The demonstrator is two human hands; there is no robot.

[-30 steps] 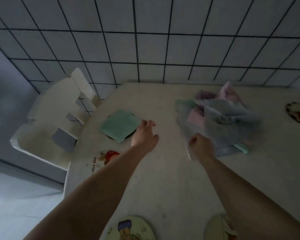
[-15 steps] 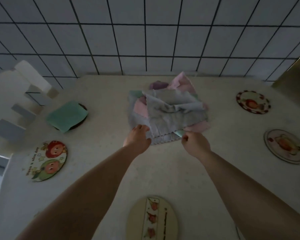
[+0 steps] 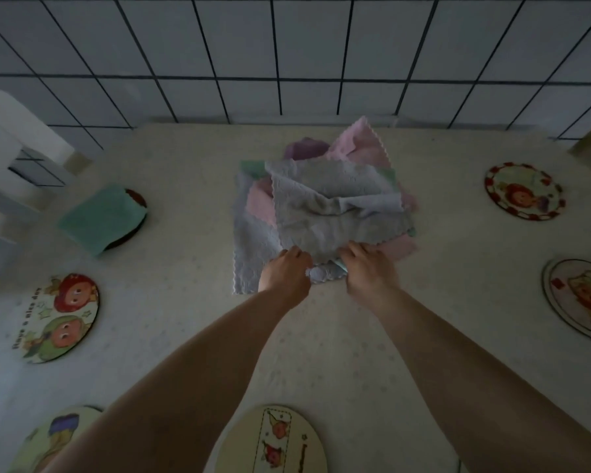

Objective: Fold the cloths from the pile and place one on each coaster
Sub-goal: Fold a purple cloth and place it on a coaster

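A pile of cloths (image 3: pixel 325 186) in grey, pink, purple and green lies at the middle back of the table. A crumpled grey cloth (image 3: pixel 335 213) lies on top. My left hand (image 3: pixel 285 273) and my right hand (image 3: pixel 369 268) both pinch its near edge, close together. A folded green cloth (image 3: pixel 99 220) rests on a dark coaster (image 3: pixel 135 199) at the left. Bare round coasters with cartoon prints lie around: at the left (image 3: pixel 57 317), front left (image 3: pixel 53 438), front middle (image 3: pixel 273 442), right (image 3: pixel 580 298) and back right (image 3: pixel 524 191).
The table (image 3: pixel 372 353) has a pale speckled cover and stands against a white tiled wall (image 3: pixel 287 56). A white chair (image 3: pixel 11 158) stands at the table's left edge.
The view swung right from the green cloth to the pile. My left hand left the green cloth and came to the pile; both hands now grip the grey cloth's near edge.
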